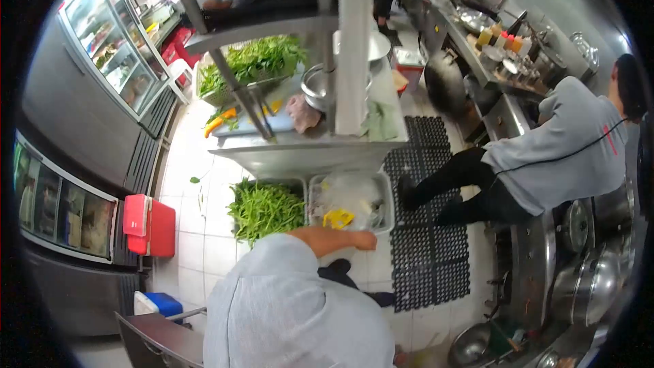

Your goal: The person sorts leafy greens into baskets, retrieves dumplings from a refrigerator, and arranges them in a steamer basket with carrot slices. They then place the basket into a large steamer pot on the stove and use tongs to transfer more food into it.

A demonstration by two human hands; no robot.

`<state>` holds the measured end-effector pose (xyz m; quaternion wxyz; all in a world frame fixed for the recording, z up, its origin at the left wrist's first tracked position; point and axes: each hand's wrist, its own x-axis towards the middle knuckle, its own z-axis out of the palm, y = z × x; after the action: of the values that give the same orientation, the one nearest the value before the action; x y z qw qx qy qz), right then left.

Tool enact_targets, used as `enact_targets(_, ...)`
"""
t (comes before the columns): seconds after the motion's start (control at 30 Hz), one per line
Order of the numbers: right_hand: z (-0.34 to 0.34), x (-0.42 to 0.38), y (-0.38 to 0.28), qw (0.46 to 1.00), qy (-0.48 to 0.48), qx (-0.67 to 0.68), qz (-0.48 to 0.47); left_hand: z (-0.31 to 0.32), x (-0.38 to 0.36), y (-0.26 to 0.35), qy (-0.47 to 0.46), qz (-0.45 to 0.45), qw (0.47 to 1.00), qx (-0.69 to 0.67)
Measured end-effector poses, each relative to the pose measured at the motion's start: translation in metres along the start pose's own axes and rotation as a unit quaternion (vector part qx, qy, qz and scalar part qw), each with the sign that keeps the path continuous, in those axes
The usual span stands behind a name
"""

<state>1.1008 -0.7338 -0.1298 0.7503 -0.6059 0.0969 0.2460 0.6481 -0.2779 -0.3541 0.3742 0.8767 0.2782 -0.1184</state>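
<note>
My left hand reaches out from a grey sleeve, beside the lower edge of a clear plastic tub. It looks closed like a fist, and no object shows in it. Inside the tub lie a plastic bag and a yellow item. Left of the tub, a second container holds a heap of long green vegetables. My right hand is not in view.
A steel worktable with shelving above bears leafy greens, a metal bowl and cloths. A co-worker stands at the right by the stove counter. Red cooler and fridges are left; black mat covers the floor.
</note>
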Motion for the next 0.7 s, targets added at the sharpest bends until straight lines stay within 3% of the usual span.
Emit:
enact_targets(0.07, 0.007, -0.017, 0.003, 1.000, -0.008, -0.017, -0.005, 0.009, -0.030, -0.045, -0.019, -0.077, 0.996, 0.034)
enact_targets(0.13, 0.017, -0.018, 0.001, 0.999, -0.047, -0.011, -0.011, -0.022, -0.088, -0.057, -0.046, -0.173, 0.983, 0.030)
enact_targets(0.2, 0.039, -0.003, -0.008, 0.993, -0.118, 0.000, -0.027, -0.018, -0.125, -0.104, -0.103, -0.179, 0.978, 0.031)
enact_targets(0.23, 0.050, 0.010, -0.012, 0.981, -0.192, 0.013, -0.029, 0.031, -0.118, -0.176, -0.129, -0.078, 0.977, 0.147)
enact_targets(0.27, 0.038, 0.050, -0.018, 0.926, -0.368, 0.071, 0.036, 0.071, -0.117, -0.235, -0.131, 0.025, 0.955, 0.264)
enact_targets(0.3, 0.083, 0.007, -0.005, 0.975, -0.217, -0.006, -0.055, 0.039, -0.186, -0.196, -0.157, -0.102, 0.968, 0.166)
enact_targets(0.33, 0.146, -0.067, 0.015, 0.983, -0.162, 0.041, -0.077, 0.066, -0.211, -0.227, -0.151, -0.163, 0.973, 0.065)
enact_targets(0.4, 0.181, -0.095, 0.047, 0.972, -0.231, -0.036, -0.023, 0.065, -0.291, -0.206, -0.218, -0.211, 0.948, 0.094)
enact_targets(0.43, 0.211, -0.133, 0.073, 0.979, -0.201, -0.021, -0.023, 0.134, -0.317, -0.273, -0.229, -0.087, 0.957, 0.156)
enact_targets(0.47, 0.224, -0.161, 0.097, 0.971, -0.237, -0.035, -0.005, 0.174, -0.349, -0.307, -0.216, 0.039, 0.950, 0.223)
enact_targets(0.53, 0.234, -0.196, 0.153, 0.953, -0.294, -0.003, 0.077, 0.191, -0.423, -0.300, -0.323, -0.057, 0.941, 0.085)
enact_targets(0.57, 0.248, -0.250, 0.171, 0.955, -0.279, 0.023, 0.098, 0.175, -0.452, -0.271, -0.310, -0.268, 0.908, -0.089)
enact_targets(0.6, 0.244, -0.263, 0.200, 0.951, -0.277, 0.035, 0.131, 0.129, -0.490, -0.207, -0.209, -0.463, 0.827, -0.241)
enact_targets(0.67, 0.229, -0.282, 0.258, 0.919, -0.344, 0.062, 0.181, 0.147, -0.531, -0.232, -0.197, -0.494, 0.811, -0.244)
enact_targets(0.7, 0.224, -0.304, 0.277, 0.922, -0.319, 0.048, 0.216, 0.159, -0.550, -0.254, -0.237, -0.463, 0.835, -0.179)
